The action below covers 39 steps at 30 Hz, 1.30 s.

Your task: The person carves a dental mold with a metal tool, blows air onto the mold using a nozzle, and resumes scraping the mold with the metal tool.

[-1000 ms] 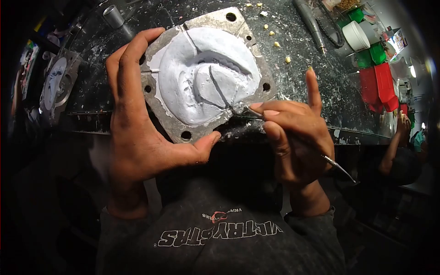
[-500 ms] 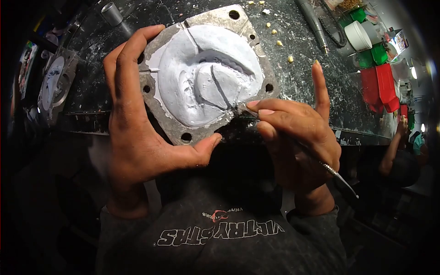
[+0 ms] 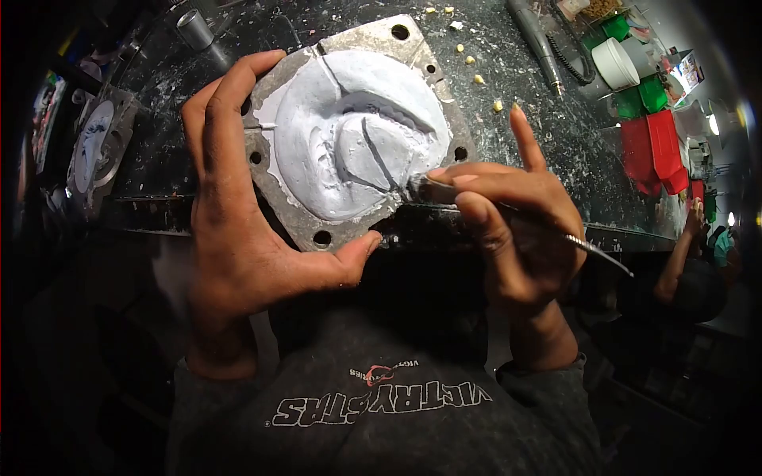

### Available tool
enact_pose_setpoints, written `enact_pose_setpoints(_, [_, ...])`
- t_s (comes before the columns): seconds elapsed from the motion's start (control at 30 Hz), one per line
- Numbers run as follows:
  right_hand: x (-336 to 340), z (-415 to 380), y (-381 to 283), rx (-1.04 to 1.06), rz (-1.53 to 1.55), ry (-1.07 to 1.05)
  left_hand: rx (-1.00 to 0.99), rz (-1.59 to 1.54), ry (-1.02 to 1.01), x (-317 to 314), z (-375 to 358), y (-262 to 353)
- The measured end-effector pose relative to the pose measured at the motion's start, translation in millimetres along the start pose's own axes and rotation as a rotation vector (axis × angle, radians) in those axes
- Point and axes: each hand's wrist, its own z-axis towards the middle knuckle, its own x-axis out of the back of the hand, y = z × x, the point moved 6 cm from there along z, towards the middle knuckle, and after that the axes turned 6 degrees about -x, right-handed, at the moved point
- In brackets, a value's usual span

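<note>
While the dark speckled workbench (image 3: 548, 135) stretches behind, the left hand (image 3: 238, 230) grips the square metal plate (image 3: 305, 218) at the bench's near edge. White plaster (image 3: 349, 135) fills the plate. The right hand (image 3: 508, 230) pinches a thin metal tool (image 3: 583, 246), whose tip touches the plaster's edge.
</note>
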Motion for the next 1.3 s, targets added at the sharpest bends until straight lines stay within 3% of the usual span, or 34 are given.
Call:
enact_pose_setpoints(0.37, [-6,4,-18,0.073,-0.137,-0.036,0.041,-0.034,0.015,-1,-2,-3])
enact_pose_setpoints(0.5, [-7,12,-34,0.010,-0.384,-0.135,0.025,-0.065,0.024,-1,-2,-2])
enact_pose_setpoints(0.97, [1,14,-12,0.146,-0.162,-0.043,0.061,-0.002,-0.015,2,0,0])
enact_pose_setpoints(1.03, [5,12,12,-0.090,0.218,-0.036,0.063,-0.045,-0.027,1,0,-1])
enact_pose_setpoints(1.1, [8,8,12,-0.064,0.255,-0.013,0.074,-0.089,-0.031,5,2,-9])
enact_pose_setpoints(1.17, [20,3,16,-0.125,0.304,0.131,-0.079,-0.128,-0.128,5,2,-10])
enact_pose_setpoints(1.2, [21,4,16,-0.164,0.279,0.105,-0.070,-0.124,-0.119,5,3,-7])
enact_pose_setpoints(1.27, [19,8,11,-0.197,0.298,0.031,-0.070,-0.514,-0.088,4,10,5])
enact_pose_setpoints(1.3, [17,9,11,-0.230,0.312,-0.029,-0.068,-0.514,-0.084,2,7,-4])
